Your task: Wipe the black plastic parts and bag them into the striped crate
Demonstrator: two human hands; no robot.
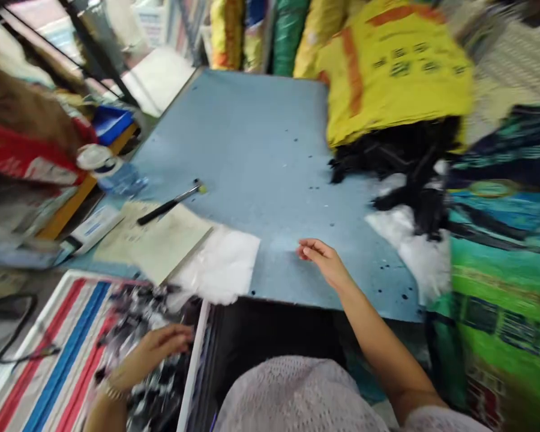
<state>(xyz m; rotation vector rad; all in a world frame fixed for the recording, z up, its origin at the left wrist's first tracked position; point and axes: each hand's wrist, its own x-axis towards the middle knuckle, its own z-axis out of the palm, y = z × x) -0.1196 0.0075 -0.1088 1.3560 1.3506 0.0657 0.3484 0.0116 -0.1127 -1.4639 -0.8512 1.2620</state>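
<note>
My left hand (157, 350) hovers over a white-rimmed bin (192, 372) of small black pieces, many in clear plastic (150, 393). Its fingers are stretched out, somewhat blurred, and nothing shows in them. Above the near part of the blue tabletop (252, 144) is my right hand (321, 259), its fingers bent in toward the thumb. Whether something small is pinched there I cannot make out. Between the hands lie a white sheet of thin plastic (225, 261) and a piece of cardboard (171, 243). A small hammer (168, 204) with a black handle rests partly on the cardboard.
On the right a yellow woven sack (396, 72) spills black pieces (414, 180) onto the table. A green printed bag (499, 312) stands beside it. At left are a clear bottle (121, 177), a white tube (94, 228) and a striped cloth (58, 354). Black specks dot the tabletop.
</note>
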